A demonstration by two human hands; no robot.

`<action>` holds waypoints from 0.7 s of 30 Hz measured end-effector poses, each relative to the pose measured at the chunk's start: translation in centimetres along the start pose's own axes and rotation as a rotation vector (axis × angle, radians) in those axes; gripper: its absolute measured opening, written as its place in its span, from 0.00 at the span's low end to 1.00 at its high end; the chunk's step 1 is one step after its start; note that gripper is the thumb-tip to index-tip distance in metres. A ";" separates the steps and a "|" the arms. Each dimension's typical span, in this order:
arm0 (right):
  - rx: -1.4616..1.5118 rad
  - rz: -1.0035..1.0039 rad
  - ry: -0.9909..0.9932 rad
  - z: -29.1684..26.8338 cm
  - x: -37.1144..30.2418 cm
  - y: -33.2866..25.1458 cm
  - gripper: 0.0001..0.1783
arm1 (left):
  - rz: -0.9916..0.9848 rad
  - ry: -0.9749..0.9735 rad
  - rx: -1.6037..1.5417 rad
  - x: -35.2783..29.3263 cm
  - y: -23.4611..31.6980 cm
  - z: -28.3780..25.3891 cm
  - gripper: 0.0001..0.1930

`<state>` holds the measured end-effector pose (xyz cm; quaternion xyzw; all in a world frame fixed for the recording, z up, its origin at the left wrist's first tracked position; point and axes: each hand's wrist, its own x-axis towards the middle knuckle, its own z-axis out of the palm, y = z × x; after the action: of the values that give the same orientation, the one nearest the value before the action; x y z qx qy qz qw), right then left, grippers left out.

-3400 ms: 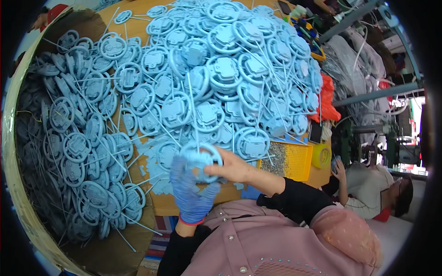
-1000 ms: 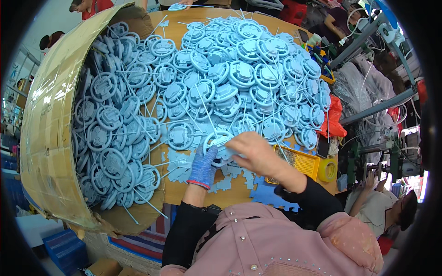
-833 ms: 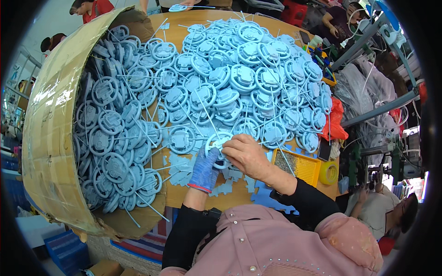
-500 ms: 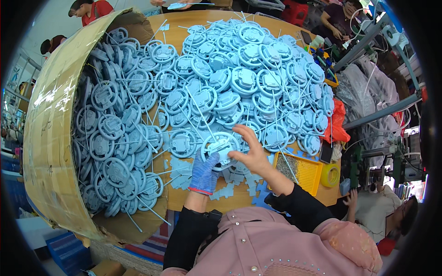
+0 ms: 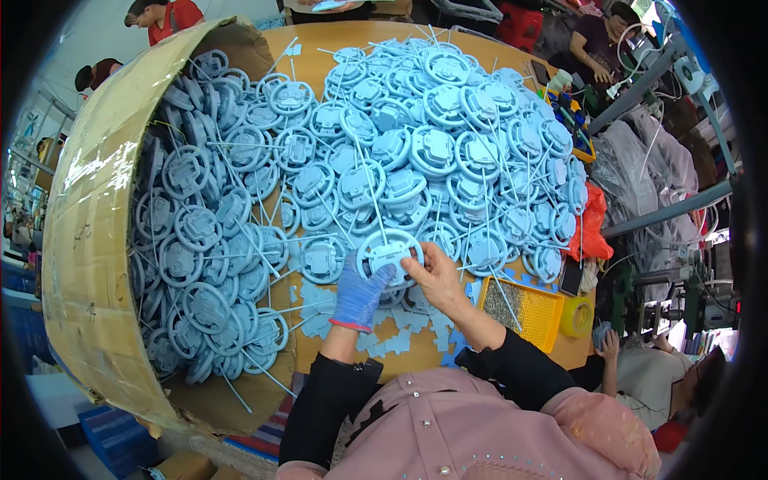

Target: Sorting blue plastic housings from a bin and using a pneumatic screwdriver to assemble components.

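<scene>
A light blue plastic toy steering wheel (image 5: 386, 253) with a thin rod pointing away from me is between my hands, in front of the big pile. My left hand (image 5: 360, 294), in a blue glove with a red cuff, grips its left lower side. The bare right hand (image 5: 436, 277) pinches the right side of the rim, thumb on the face. Behind them lies a heap of similar steering wheels (image 5: 433, 149) with rods sticking out at many angles. Flat light blue cut pieces (image 5: 398, 342) are scattered on the table just below my hands.
A large cardboard box (image 5: 90, 240) on its side at the left holds more wheels. To the right are a yellow tray (image 5: 542, 314) of small metal parts, a tape roll (image 5: 575, 317), a phone (image 5: 571, 274) and a red plastic bag (image 5: 593, 224). Other people sit or stand around the table.
My right hand was spread open beside the steering wheel; its fingers have now closed on the right rim. The wheel has turned slightly, its rod pointing more straight ahead.
</scene>
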<state>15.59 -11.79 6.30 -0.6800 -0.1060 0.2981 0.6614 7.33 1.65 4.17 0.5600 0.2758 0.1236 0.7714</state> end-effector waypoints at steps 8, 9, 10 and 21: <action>0.313 -0.123 -0.003 -2.0 7.7 -6.2 0.35 | -0.049 0.108 -0.235 1.7 1.7 -1.7 0.31; 0.279 -0.127 -0.033 -3.5 8.2 -6.5 0.40 | -0.026 0.141 -0.152 1.5 1.2 -2.2 0.30; 0.190 -0.111 -0.056 -3.8 7.8 -6.8 0.41 | 0.001 0.208 -0.061 1.0 0.5 -3.7 0.28; -0.898 -0.329 -0.117 -4.8 4.6 1.1 0.15 | -0.058 0.706 -0.031 -5.1 -1.9 -13.1 0.18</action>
<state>21.62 -13.47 3.79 -0.8547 -0.3675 0.1520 0.3338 -4.49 8.88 0.94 0.4629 0.5392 0.2917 0.6403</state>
